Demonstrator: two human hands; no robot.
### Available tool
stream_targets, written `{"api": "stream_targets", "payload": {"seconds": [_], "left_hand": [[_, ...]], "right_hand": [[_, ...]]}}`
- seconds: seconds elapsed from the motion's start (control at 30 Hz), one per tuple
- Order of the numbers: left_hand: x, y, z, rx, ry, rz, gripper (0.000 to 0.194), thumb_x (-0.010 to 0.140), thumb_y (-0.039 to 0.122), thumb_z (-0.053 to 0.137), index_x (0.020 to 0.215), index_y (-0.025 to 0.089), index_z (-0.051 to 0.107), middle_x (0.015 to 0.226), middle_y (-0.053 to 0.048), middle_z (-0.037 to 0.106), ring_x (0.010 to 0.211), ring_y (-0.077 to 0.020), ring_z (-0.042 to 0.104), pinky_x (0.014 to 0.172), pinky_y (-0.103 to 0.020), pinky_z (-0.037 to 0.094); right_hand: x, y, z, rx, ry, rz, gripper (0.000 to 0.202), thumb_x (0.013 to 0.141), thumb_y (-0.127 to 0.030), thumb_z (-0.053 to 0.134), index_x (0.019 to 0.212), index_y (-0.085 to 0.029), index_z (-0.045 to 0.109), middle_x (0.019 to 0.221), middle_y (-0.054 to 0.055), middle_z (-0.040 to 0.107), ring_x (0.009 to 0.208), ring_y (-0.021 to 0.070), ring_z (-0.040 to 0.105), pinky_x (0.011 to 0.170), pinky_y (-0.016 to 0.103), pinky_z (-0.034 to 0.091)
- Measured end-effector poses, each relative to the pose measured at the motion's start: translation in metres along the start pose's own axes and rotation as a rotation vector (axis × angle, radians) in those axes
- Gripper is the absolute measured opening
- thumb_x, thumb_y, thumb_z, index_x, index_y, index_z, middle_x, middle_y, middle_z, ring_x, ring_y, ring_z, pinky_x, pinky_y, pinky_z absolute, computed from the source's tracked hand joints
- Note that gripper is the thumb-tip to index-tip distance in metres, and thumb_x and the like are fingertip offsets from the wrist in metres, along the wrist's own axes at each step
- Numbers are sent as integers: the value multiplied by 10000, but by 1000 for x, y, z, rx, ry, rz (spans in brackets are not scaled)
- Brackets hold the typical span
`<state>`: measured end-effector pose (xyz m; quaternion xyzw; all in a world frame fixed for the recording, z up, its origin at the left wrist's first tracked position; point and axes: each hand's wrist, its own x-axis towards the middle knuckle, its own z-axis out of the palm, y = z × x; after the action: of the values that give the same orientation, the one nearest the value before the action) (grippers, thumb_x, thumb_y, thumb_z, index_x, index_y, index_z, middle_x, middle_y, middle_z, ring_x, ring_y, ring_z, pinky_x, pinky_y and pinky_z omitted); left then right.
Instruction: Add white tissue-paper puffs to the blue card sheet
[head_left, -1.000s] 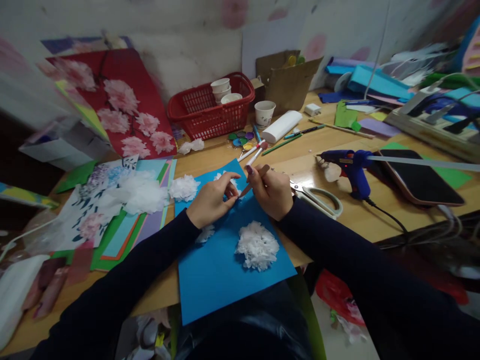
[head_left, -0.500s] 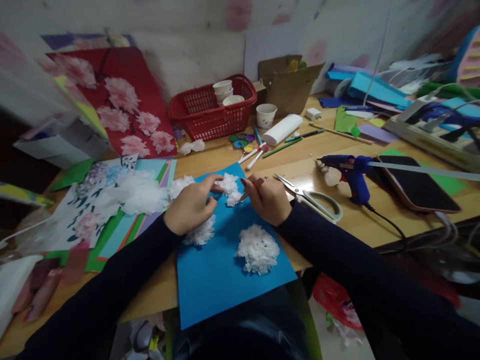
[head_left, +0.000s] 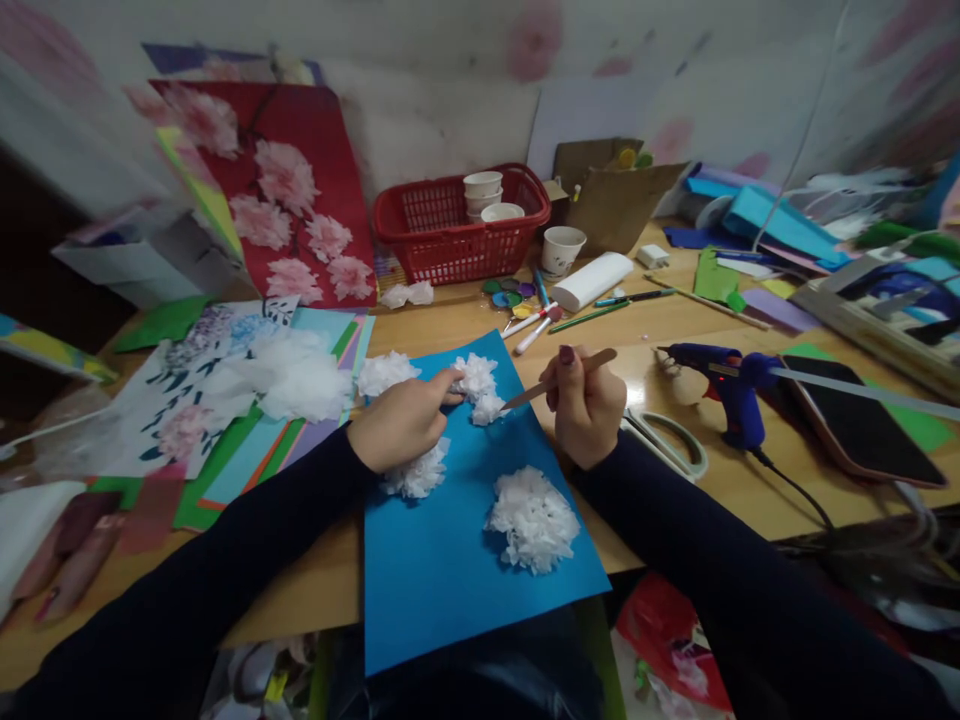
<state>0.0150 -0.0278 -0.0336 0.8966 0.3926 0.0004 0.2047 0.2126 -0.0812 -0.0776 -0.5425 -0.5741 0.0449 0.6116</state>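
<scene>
On the desk [head_left: 315, 585] lies blue paper [head_left: 420, 610], where the left hand [head_left: 397, 425] touches small white puffs [head_left: 477, 376]; whether its fingers pinch is hard to tell. The right hand [head_left: 590, 408] grips a brown stick [head_left: 534, 391], which could rip the puffs if it pokes too hard.

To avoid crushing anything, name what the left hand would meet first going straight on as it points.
The left hand would likely meet the white puff right at its fingertips, on the blue sheet; whether they touch is unclear.
</scene>
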Motion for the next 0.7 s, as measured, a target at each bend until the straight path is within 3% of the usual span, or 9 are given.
{"api": "stream_targets", "payload": {"seconds": [0.17,0.3,0.37,0.47,0.57,0.63,0.7], "left_hand": [[0,-4,-1,-42,14,80,550,758,28,411,1297,137,420,1170,-103,658,1099,-219,608,869,-329,491],[-4,-17,-25,-71,147,212,373,776,89,468,1130,142,576,1133,-97,667,1024,-209,632,890,-324,481],[-11,-27,-43,-131,297,172,255,789,149,511,1015,136,628,999,-79,701,873,-182,667,804,-281,506],[-30,-37,-63,-281,590,-13,173,804,263,559,909,155,642,724,-15,672,556,-114,608,539,-204,476],[-53,-39,-64,-363,861,-166,205,832,331,545,933,173,629,461,63,488,351,-72,400,367,-179,293],[-68,-42,-60,-248,1056,-222,210,838,341,544,877,167,654,386,85,368,336,-64,300,374,-192,220],[-81,-53,-58,-70,1196,-266,250,825,320,545,685,152,667,363,77,319,362,-64,279,411,-203,216]], "right_hand": [[2,0,1,24,32,28,357,950,-315,390,654,-185,542,441,-62,433,386,69,439,441,223,361],[2,1,1,81,66,52,362,947,-337,394,652,-186,540,441,-62,435,370,69,422,418,224,343],[2,0,1,83,68,64,365,946,-346,398,652,-185,543,434,-62,435,363,70,418,410,224,337],[3,-2,0,59,68,88,376,947,-359,388,653,-184,544,427,-60,431,358,74,420,407,229,336],[3,-2,0,37,51,91,394,947,-377,377,645,-184,540,427,-54,435,365,78,420,411,231,341],[2,-1,0,16,30,81,405,944,-391,381,638,-182,544,435,-46,447,381,81,431,423,231,349],[1,1,0,6,25,90,417,941,-409,381,637,-179,548,441,-43,449,393,85,442,432,232,353]]}}
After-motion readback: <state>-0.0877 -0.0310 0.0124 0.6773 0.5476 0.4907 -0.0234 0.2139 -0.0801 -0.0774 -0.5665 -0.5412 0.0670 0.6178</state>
